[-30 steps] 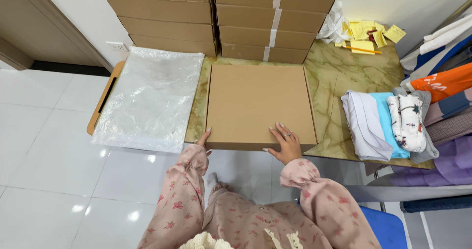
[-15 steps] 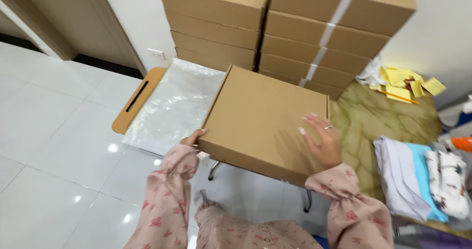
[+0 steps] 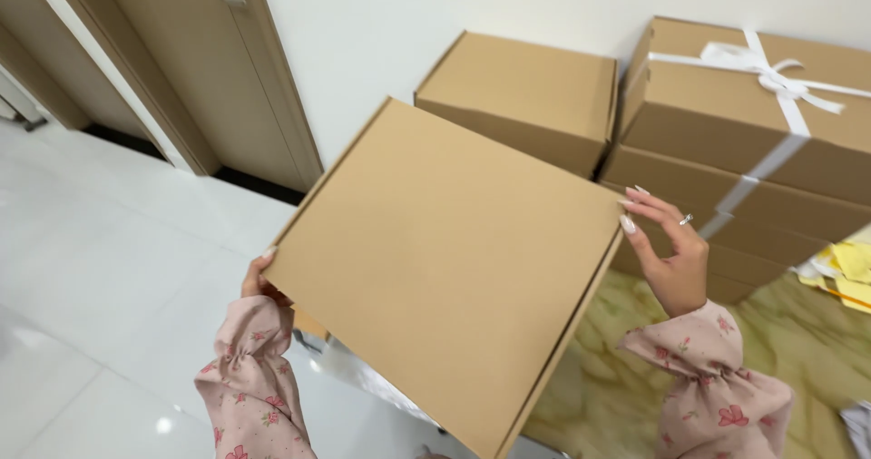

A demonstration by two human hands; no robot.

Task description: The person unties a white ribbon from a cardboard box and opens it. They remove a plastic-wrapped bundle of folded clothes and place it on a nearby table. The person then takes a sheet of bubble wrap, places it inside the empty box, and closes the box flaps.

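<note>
I hold a flat cardboard box up in the air, tilted, its broad plain brown face turned toward me. It is shallow and closed, with clean edges and no tape or ribbon. My left hand grips its lower left edge, fingers curled behind it and mostly hidden. My right hand touches the right corner, fingers spread apart and pressing the edge. Behind it stands a stack of brown boxes, one tied with white ribbon, above the green marbled tabletop.
</note>
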